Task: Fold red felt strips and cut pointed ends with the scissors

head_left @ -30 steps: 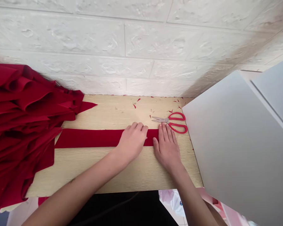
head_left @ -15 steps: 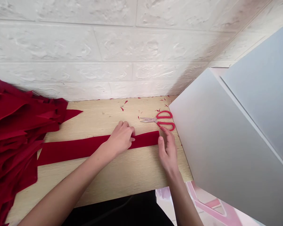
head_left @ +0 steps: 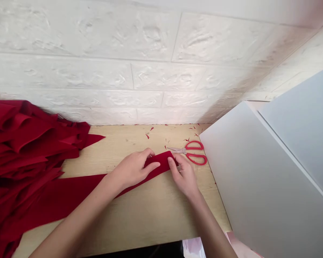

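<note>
A long dark-red fabric strip (head_left: 78,191) stretches across the pale wooden table from the left, its right end lifted between my two hands. My left hand (head_left: 136,168) grips the strip a short way in from that end, thumb on top and fingers behind. At the end itself, my right hand (head_left: 184,173) pinches the corner between thumb and fingers; its fingertips are partly hidden by the cloth. Just beyond my right hand lie scissors (head_left: 190,151) with red handles, blades pointing left and slightly apart.
A large heap of red fabric pieces (head_left: 29,150) covers the left side of the table (head_left: 156,215). Small red scraps (head_left: 147,136) are scattered near the white brick-patterned wall (head_left: 102,75). A white panel (head_left: 253,172) bounds the right side.
My right hand has moved onto the strip's end and taken hold of it. My left hand has shifted its grip, and the end is now raised and angled. The view has tilted up a little.
</note>
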`<state>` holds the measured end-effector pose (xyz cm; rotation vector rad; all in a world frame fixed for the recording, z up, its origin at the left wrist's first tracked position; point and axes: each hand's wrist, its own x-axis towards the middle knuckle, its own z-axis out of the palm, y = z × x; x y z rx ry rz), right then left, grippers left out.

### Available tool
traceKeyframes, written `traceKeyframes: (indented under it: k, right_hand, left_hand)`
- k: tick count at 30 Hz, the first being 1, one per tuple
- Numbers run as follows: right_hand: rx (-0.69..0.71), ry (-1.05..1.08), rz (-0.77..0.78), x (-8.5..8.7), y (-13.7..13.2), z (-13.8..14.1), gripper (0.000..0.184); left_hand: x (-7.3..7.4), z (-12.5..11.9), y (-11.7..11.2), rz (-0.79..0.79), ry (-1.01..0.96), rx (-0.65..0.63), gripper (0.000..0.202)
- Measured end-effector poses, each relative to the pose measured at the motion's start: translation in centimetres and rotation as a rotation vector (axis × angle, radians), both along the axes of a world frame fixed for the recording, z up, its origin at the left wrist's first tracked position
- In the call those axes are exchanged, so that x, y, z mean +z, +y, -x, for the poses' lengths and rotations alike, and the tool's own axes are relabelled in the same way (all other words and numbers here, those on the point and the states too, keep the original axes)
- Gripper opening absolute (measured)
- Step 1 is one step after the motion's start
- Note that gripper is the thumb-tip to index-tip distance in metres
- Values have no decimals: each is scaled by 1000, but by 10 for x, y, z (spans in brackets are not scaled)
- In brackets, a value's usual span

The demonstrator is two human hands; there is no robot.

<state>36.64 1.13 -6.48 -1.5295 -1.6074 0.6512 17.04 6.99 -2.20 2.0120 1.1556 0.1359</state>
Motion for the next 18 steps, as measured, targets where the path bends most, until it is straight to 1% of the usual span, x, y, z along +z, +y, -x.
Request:
traceKeyframes:
  k: [2,4,6,8,10,13,15,18]
  right_hand:
    - [27,-71,-45,1,9,0,26]
    - [41,-184,-90,-2,17,1,26]
    - [28,-313,-125,-8,23,1,26]
    - [-17,-384,-157,-15,27,2,23]
    - [-69,-357,-178,-23,29,2,18]
    - [-104,-235,-204,-30,29,2,18]
    - [-100,-164,-231,-33,29,2,15]
    - [-92,-85,-258,-34,30,2,12]
  left_hand:
    - [-5,-10,7,-66,-63,-7,34]
    - [-12,-20,14,-142,-74,-13,32]
    - [-21,-27,19,-200,-59,-3,32]
    - [-29,-29,22,-210,-60,18,30]
    - [-37,-30,24,-168,-96,35,29]
    - [-44,-30,25,-53,-196,55,27]
    - [-46,-30,26,15,-254,79,28]
    - [-46,-31,28,71,-300,104,31]
